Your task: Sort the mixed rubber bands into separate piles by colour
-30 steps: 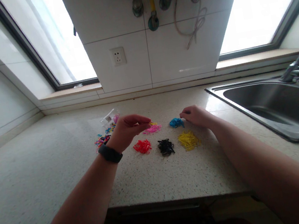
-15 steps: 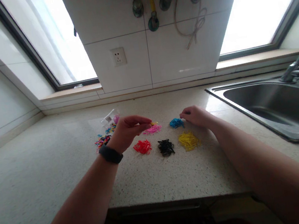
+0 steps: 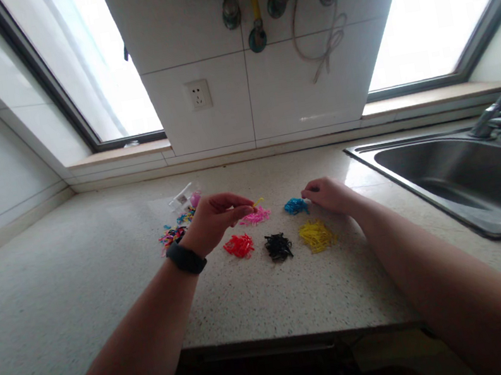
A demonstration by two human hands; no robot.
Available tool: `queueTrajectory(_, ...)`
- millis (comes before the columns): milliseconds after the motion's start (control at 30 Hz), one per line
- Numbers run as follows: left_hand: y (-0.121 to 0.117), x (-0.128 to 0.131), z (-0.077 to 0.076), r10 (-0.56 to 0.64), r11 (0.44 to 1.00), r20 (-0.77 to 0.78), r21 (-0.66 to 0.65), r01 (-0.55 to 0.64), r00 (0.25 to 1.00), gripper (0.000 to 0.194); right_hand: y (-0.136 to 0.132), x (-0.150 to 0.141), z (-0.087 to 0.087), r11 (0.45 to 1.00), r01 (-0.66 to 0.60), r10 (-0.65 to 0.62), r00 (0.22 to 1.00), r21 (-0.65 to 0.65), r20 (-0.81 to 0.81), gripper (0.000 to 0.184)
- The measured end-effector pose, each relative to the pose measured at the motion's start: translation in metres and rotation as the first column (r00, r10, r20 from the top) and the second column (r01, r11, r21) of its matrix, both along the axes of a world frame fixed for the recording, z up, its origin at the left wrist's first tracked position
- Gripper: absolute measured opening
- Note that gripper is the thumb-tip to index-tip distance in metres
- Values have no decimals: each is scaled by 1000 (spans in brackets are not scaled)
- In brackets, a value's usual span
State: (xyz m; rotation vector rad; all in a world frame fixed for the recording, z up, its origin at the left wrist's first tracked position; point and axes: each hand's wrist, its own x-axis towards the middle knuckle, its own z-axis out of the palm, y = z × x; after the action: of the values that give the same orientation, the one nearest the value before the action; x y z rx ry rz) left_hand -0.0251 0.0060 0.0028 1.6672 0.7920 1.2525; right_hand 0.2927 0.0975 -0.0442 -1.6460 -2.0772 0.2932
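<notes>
My left hand [image 3: 219, 215], with a dark watch on its wrist, pinches a small yellow rubber band [image 3: 259, 202] above a pile of pink rubber bands [image 3: 258, 215]. My right hand [image 3: 326, 193] rests at the right side of a pile of blue rubber bands [image 3: 295, 206]. Its thumb and fingertips are closed together; whatever lies between them is hidden. Nearer to me are piles of red rubber bands [image 3: 239, 247], black rubber bands [image 3: 278, 247] and yellow rubber bands [image 3: 317, 236]. Mixed-colour rubber bands [image 3: 172, 234] lie left of my left hand, partly covered by it.
A clear plastic bag [image 3: 181, 198] with something pink lies behind the mixed bands. To the right, a steel sink [image 3: 451, 179] with a faucet [image 3: 497, 111] is set into the speckled countertop [image 3: 270, 302]. A tiled wall with an outlet [image 3: 199, 95] and pipes stands behind.
The yellow band at my left fingertips has shifted and now sticks up more clearly. Both hands stay in nearly the same place.
</notes>
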Motion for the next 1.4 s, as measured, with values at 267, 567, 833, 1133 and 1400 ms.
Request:
queueTrajectory(267,0,0,0,24,1000,0,5,-24,1000,21,-2,0,0,1000,-8,8,1000,11,-4,28)
queueTrajectory(567,-2,2,0,6,1000,49,7,-7,999,21,-2,-1,1,1000,-23,22,999,20,25,29)
queueTrajectory(833,-2,2,1,-1,1000,34,2,0,999,21,-2,-1,1,999,-33,32,999,26,31,27)
queueTrajectory(1133,-2,2,0,10,1000,10,-13,-10,1000,25,0,1,-2,999,-25,24,999,24,38,28)
queueTrajectory(1400,-1,3,-1,-29,1000,46,-11,30,998,22,-2,-1,0,1000,-24,24,999,12,23,29)
